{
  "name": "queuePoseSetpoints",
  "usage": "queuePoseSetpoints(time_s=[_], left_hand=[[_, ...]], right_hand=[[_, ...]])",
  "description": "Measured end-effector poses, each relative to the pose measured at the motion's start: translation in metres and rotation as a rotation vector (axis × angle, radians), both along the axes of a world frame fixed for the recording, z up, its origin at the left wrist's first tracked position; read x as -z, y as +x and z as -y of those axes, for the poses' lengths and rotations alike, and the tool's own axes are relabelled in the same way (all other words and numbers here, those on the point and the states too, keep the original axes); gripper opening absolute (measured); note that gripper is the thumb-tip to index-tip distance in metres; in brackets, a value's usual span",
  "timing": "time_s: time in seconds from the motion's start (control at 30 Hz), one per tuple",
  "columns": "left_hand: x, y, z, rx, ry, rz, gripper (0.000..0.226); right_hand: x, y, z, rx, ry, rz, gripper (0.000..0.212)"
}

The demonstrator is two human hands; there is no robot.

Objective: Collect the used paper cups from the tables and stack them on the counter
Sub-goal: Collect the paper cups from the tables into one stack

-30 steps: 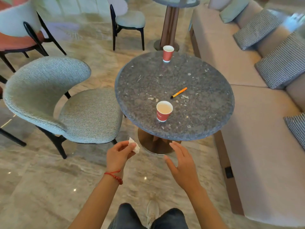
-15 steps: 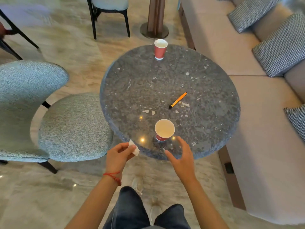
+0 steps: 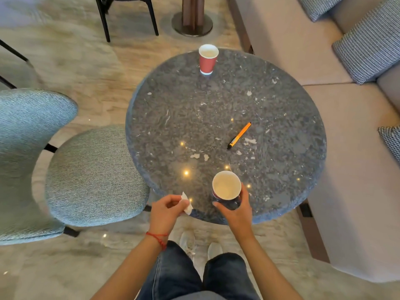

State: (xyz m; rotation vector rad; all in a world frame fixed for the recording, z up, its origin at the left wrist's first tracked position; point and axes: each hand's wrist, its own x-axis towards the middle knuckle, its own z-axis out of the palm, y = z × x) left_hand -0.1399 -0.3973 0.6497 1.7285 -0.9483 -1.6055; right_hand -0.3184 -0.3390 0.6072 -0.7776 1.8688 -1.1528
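A person is standing at the near edge of a round dark stone table (image 3: 270, 100) that is filling the centre of the frame. The right hand (image 3: 237, 210) is curling round the near paper cup (image 3: 226, 185), low in the middle of the frame, thumb on its left side and fingers wrapping its right; the hand and the cup's wide white mouth are hiding most of the red wall, so whether the base is touching the tabletop is not clear. The left hand (image 3: 167, 210), just to the left at the table's rim, is pinching a crumpled white tissue (image 3: 187, 203) between thumb and bent fingers, and part of the tissue is lying hidden in the grip. A red thread bracelet (image 3: 158, 238) is circling that wrist.

The second paper cup (image 3: 208, 59) is standing upright at the far edge of the table, top centre of the frame, well apart from the held one. An orange pen (image 3: 239, 135) is lying aslant right of centre, with pale flecks around it that are too small to name.

A grey-green upholstered chair (image 3: 86, 176) is sitting at the left, its back cut off by the frame edge. A beige bench (image 3: 355, 169) with checked cushions (image 3: 368, 42) is running down the right side, also cropped. At the top, another chair's black legs and a second table's pedestal are showing only in part
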Motion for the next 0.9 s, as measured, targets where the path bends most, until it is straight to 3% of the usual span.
queuePoseSetpoints(time_s=[0.3,0.57,0.9], left_hand=[[0.000,-0.002,0.004,-0.023,0.008,0.001,0.007],[-0.006,-0.013,-0.009,-0.134,-0.066,0.008,0.014],[-0.009,0.007,-0.049,-0.581,-0.057,-0.030,0.007]], right_hand=[[-0.002,-0.002,0.011,-0.016,-0.014,-0.082,0.072],[-0.013,-0.019,0.014,-0.137,-0.040,-0.014,0.064],[-0.036,-0.032,0.025,-0.468,-0.027,0.113,0.053]])
